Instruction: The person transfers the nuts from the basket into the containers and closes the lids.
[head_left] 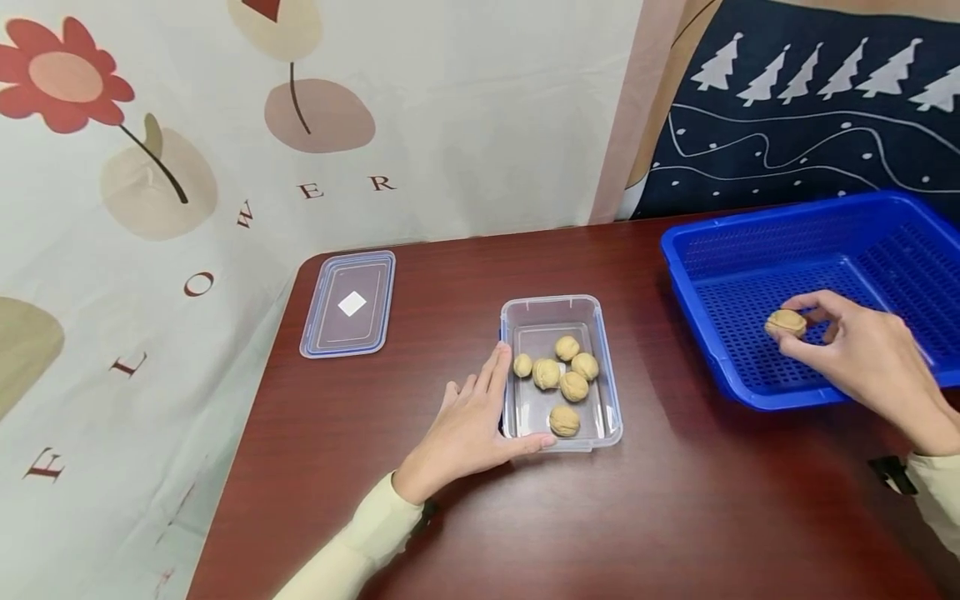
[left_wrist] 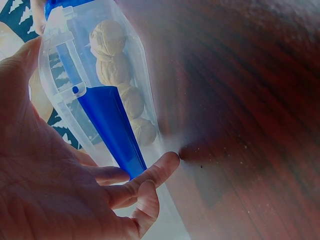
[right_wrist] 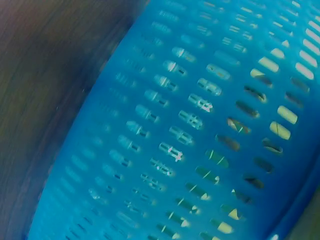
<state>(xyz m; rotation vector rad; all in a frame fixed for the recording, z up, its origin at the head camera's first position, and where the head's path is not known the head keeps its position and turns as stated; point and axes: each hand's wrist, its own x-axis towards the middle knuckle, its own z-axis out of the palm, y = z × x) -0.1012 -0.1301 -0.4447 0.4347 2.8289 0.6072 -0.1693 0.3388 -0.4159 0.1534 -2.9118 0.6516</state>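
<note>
In the head view, a clear plastic container [head_left: 525,310] with several walnuts [head_left: 574,386] in it stands on the table. My left hand [head_left: 468,425] rests against its left side, fingers extended along the wall and thumb at the near edge. From the left wrist view, that hand [left_wrist: 60,165] touches the container's wall [left_wrist: 145,65], with walnuts [left_wrist: 112,67] showing through. At the right, my right hand [head_left: 870,350] pinches one walnut [head_left: 785,324] between thumb and fingers, above the blue basket [head_left: 697,308]. The right wrist view shows the basket's slotted wall [right_wrist: 165,125]; hand and walnut are outside it.
A clear lid [head_left: 330,333] with a blue seal and a white label lies flat at the table's back left. Behind the reddish-brown table [head_left: 450,275] hangs a flower-printed cloth [head_left: 465,108], with a dark tree-patterned cloth [head_left: 795,133] behind the basket.
</note>
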